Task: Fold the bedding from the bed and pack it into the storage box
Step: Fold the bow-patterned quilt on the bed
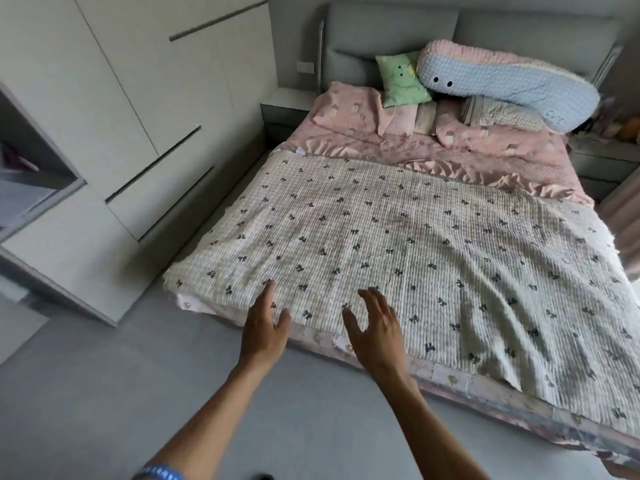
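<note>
We reach out with both arms toward the near edge of the bed (519, 407). Our left hand (265, 325) is at about 7 o'clock in the view, fingers straight and together, thumb set apart, the fingertips over the white quilt (398, 244) printed with small dark bows; we cannot tell whether they touch it. Our right hand (375, 325) is just beside it toward 6 o'clock, fingers spread wide and slightly bent, holding nothing, over the quilt's near hem. The quilt lies flat across the lower part of the bed, filling the centre and running out to 4 o'clock, with loose creases at 3 o'clock. Beyond it, toward 12 o'clock, pink bedding (467, 150) lies rumpled. At 1 o'clock a long blue plush pillow (509, 83) with 2 dark eyes leans against the grey headboard (388, 32), a small green cushion (401, 77) just beside it. White wardrobe doors (114, 98) fill 10 o'clock. A blue wristband (161, 472) circles our left wrist.
</note>
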